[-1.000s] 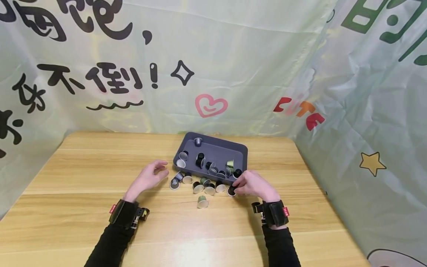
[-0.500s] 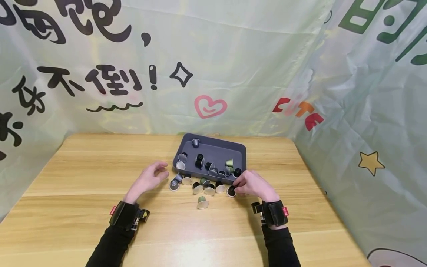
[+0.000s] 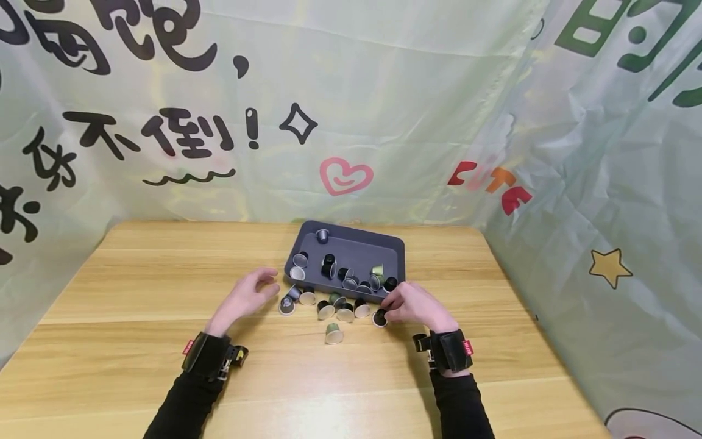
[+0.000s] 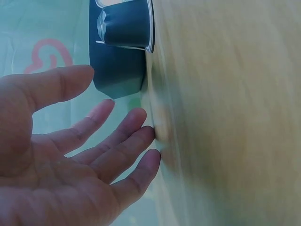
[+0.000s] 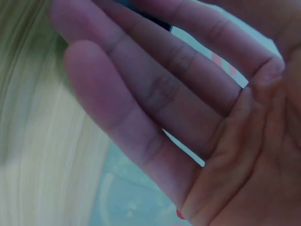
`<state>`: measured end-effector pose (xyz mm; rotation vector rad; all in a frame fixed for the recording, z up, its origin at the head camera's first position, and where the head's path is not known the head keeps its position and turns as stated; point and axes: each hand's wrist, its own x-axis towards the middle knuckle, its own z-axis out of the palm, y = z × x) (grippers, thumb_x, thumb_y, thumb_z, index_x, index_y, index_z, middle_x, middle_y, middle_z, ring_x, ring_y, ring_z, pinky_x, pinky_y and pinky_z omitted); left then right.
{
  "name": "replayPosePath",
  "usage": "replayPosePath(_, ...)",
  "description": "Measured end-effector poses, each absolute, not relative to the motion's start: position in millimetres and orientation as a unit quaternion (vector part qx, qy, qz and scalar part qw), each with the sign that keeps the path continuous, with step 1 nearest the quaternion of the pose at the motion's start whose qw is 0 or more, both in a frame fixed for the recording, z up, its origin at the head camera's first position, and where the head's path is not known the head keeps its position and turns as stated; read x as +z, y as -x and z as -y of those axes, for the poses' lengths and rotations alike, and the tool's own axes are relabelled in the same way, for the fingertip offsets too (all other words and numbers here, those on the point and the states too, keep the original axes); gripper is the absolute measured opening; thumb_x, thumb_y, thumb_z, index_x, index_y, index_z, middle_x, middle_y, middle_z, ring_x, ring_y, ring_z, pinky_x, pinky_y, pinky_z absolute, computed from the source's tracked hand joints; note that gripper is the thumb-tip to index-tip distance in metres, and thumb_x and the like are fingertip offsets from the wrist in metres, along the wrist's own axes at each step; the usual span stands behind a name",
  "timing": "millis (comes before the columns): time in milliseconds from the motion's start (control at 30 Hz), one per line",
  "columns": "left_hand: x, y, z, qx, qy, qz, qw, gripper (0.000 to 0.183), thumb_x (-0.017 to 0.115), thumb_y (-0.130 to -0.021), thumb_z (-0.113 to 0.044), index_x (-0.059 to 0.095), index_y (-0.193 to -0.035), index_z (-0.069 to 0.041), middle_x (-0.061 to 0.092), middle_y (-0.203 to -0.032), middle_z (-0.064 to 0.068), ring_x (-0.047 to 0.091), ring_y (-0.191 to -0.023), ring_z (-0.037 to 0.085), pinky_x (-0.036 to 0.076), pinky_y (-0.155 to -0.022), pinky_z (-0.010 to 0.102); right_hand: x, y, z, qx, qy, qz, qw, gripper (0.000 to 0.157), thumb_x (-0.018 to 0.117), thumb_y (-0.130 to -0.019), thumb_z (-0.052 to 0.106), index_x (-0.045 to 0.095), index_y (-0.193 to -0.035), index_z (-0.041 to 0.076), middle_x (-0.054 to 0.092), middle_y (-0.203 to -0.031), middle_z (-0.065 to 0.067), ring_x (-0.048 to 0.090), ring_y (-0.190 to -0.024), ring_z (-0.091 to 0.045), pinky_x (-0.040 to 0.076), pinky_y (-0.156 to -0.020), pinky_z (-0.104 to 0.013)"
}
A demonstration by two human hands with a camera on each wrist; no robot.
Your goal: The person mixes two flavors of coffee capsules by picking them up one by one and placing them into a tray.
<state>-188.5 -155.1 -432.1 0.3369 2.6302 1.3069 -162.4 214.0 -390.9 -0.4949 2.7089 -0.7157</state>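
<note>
Capsule [image 3: 379, 317], black, metal-looking, cup-shaped, pale-rimmed, is positioned at the fingertips of the right hand [image 3: 415, 305]; whether clamped cannot be told; fingers of the left hand [image 3: 245, 297] are spread apart; opposite walls should be pinched gently

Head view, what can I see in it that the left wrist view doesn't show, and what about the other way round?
Only the head view shows the right hand at a black capsule, the pale green capsule nearest the person, and the inside of the dark tray.

Only the left wrist view shows the palm of the left hand.

Both share the left hand, the tray, the wooden table and the pink heart, which is partly hidden in the wrist view.
</note>
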Motion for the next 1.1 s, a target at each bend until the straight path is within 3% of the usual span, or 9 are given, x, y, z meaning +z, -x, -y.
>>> replayPosePath(333,-433,185,149,0.43,-0.134,-0.889,0.087,0.047,0.059,-0.098,-0.014,0.049,-0.138,0.008,0.057,-0.137,0.031,0.054,-0.129,0.048,0.04,-0.115,0.061,-388,162,-208,-0.25,0.151,-0.94,0.176,0.035,0.084,-0.077,0.012,0.076,-0.111,0.005,0.079,-0.097,-0.012,0.075,-0.089,-0.021,0.062,-0.078,-0.034)
replayPosePath(800,-438,183,151,0.421,-0.139,-0.893,0.081,0.045,0.06,-0.098,-0.015,0.052,-0.137,0.007,0.058,-0.136,0.03,0.054,-0.129,0.047,0.038,-0.115,0.063,-396,162,-206,-0.237,0.168,-0.942,0.166,0.025,0.085,-0.077,0.011,0.079,-0.101,0.006,0.079,-0.092,-0.007,0.071,-0.082,-0.013,0.06,-0.073,-0.027)
replayPosePath(1100,-437,185,150,0.421,-0.14,-0.892,0.087,0.046,0.06,-0.099,-0.016,0.051,-0.139,0.006,0.057,-0.139,0.029,0.053,-0.131,0.046,0.038,-0.116,0.062,-396,160,-202,-0.239,0.17,-0.942,0.161,0.028,0.086,-0.075,0.013,0.078,-0.101,0.005,0.079,-0.093,-0.008,0.072,-0.08,-0.013,0.061,-0.075,-0.029)
